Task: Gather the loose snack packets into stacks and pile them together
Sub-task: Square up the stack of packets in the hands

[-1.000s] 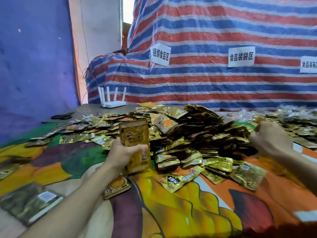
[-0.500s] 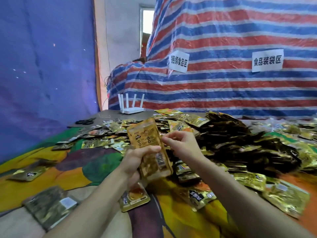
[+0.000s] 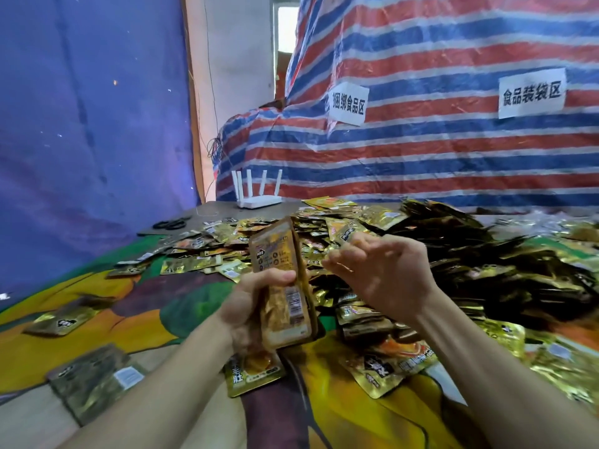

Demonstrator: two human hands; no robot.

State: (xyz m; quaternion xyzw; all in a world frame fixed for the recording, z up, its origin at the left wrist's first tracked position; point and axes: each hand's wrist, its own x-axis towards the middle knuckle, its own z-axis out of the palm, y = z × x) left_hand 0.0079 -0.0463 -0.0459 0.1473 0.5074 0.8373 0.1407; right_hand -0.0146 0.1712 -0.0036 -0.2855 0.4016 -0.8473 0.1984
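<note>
Beyond the left hand (image 3: 251, 306), at the table's far edge, a white router (image 3: 257, 198) stands with four antennas upright on a bare grey strip of tabletop (image 3: 214, 210). Black scissors (image 3: 171, 224) lie on that strip, further left. Under both hands a printed cloth (image 3: 155, 322) in yellow, green, purple and orange covers the table. A blue tarp (image 3: 90, 124) hangs far to the left of the left hand. Behind and above the right hand (image 3: 389, 277) rises a striped tarp (image 3: 437, 163) in red, white and blue. It bears a left sign (image 3: 347, 103) and a right sign (image 3: 531, 93), both white paper with Chinese characters. Thin dark wires (image 3: 217, 150) dangle above the router.
</note>
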